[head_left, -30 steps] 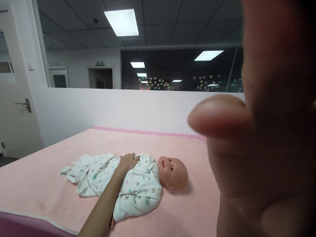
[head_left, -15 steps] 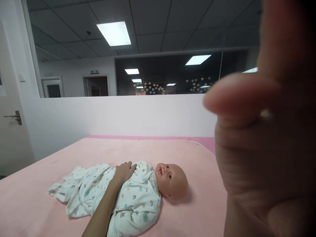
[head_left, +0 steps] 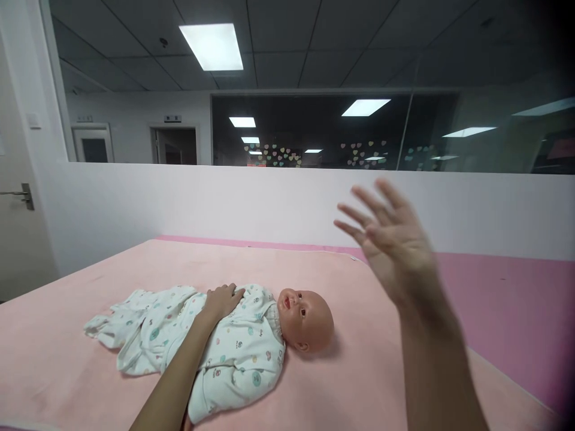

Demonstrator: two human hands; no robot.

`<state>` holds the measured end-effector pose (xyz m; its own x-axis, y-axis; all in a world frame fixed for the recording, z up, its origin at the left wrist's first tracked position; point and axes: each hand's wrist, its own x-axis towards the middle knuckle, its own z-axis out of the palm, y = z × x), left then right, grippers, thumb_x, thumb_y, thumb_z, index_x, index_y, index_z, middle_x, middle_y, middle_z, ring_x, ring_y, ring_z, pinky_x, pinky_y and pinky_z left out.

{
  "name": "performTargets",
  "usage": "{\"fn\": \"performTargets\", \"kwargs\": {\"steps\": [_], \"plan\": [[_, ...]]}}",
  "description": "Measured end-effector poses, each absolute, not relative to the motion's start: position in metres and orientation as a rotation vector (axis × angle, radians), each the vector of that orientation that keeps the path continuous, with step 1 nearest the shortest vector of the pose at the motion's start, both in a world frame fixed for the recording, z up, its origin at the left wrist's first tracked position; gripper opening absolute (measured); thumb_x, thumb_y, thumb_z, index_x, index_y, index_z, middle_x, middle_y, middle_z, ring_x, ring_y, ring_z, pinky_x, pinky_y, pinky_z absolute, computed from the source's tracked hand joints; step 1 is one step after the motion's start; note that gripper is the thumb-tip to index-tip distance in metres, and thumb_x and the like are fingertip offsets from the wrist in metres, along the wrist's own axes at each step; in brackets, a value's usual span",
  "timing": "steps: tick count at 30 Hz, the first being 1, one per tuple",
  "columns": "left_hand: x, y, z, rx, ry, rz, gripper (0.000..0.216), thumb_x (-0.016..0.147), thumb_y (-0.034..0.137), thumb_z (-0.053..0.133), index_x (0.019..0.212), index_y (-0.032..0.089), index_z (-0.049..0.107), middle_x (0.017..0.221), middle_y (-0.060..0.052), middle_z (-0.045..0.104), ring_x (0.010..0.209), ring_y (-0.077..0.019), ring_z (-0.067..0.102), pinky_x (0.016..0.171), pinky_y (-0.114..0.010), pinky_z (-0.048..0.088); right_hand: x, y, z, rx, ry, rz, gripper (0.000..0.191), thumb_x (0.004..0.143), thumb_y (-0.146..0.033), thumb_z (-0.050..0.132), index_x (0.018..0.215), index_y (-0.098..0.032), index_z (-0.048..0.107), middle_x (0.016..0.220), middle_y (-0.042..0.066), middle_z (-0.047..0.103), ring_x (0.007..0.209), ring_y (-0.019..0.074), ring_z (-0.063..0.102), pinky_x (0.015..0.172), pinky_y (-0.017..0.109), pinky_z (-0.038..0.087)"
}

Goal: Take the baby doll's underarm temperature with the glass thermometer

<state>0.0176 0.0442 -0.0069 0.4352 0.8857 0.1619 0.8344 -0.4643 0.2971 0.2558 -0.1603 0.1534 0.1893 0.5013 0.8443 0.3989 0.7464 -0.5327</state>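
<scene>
A baby doll (head_left: 309, 320) lies on its back on a pink blanket, its bald head toward the right. It wears a white printed baby outfit (head_left: 240, 359), whose leg part spreads out loosely to the left. My left hand (head_left: 223, 300) rests flat on the doll's chest and belly, fingers stretched over the cloth. Raised in the air right of the doll is my right hand (head_left: 393, 245), with fingers spread and nothing in it. Motion blurs it slightly.
The pale pink blanket (head_left: 359, 383) covers a darker pink mat (head_left: 503, 299). Behind it stands a low white wall (head_left: 269, 203) with a large window above. A door with a metal handle (head_left: 24, 196) is at the left edge.
My right hand has moved away from close before the camera, forward and down, and its fingers now show spread. My left hand stays on the doll. The view has tilted down slightly.
</scene>
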Motion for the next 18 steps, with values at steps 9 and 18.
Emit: {"fn": "performTargets", "kwargs": {"steps": [9, 18], "plan": [[0.018, 0.036, -0.001, 2.473, 1.532, 0.474, 0.046, 0.081, 0.051, 0.022, 0.088, 0.020, 0.056, 0.094, -0.011, 0.062, 0.091, -0.0271, 0.055, 0.083, -0.044, 0.034, 0.277, -0.070, 0.037, -1.225, -1.128, 0.672, 0.042, 0.067, -0.044, 0.060, 0.103, -0.023, 0.058, 0.107, 0.007, 0.059, 0.099, 0.0227, 0.055, 0.088, 0.038, 0.041], [0.018, 0.036, 0.001, 2.483, 1.552, 0.450, 0.045, 0.081, 0.051, 0.023, 0.089, 0.020, 0.056, 0.097, -0.011, 0.062, 0.093, -0.0274, 0.055, 0.083, -0.044, 0.034, 0.271, -0.092, 0.036, -1.241, -1.407, 0.964, 0.038, 0.070, -0.048, 0.057, 0.086, -0.015, 0.069, 0.089, 0.008, 0.067, 0.088, 0.0237, 0.059, 0.079, 0.035, 0.043]]}}
